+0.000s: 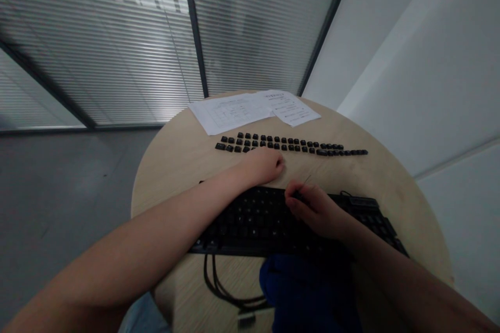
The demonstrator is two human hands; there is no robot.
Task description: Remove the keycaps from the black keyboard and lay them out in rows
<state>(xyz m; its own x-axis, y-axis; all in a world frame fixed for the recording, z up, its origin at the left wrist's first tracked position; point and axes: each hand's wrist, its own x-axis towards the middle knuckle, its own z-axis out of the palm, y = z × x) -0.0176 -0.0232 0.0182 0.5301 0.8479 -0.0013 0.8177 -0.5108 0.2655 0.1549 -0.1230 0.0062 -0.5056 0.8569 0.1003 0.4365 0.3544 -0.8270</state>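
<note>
A black keyboard (250, 223) lies across the near part of a round wooden table (172, 166). Beyond it, several loose black keycaps (289, 144) sit in rows. My left hand (263, 165) reaches over the keyboard to the near row of keycaps, its fingers curled down on the table. My right hand (312, 208) rests on the keyboard's middle with fingers pinched round a thin wire tool (304, 187) whose tip sticks up.
Two printed paper sheets (250, 109) lie at the table's far edge. The keyboard's black cable (222, 286) loops below the near edge. A dark blue cloth (308, 291) covers my lap. A glass wall with blinds stands behind.
</note>
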